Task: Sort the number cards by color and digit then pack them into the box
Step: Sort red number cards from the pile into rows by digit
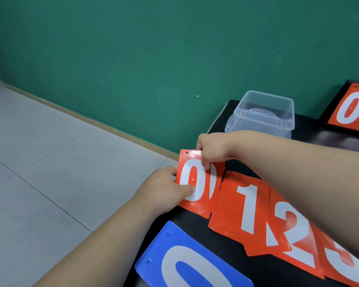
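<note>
So both hands are on the red 0 cards [193, 183] at the far left corner of the black surface [226, 249]. The left hand [166, 187] grips the stack's left edge, with its thumb pressed on the white digit. The right hand [214, 151] reaches across and pinches the top edge by the punched hole. Looks to me like squaring up the zeros so they sit as one neat stack, left hand as the stop and right hand doing the aligning.

The reds run in a row by digit: the red 1 pile [245, 208] just beside the zeros, then the red 2 pile [294, 235] and a red 3 [344, 266], each overlapping the next. A blue 0 card [187, 264] lies nearer, apart from the reds, so colors are kept separate.

The clear box [263, 112] sits behind the hands with no cards in it that I can see, so packing hasn't begun. A flip scoreboard [350, 108] stands off to the right.
</note>
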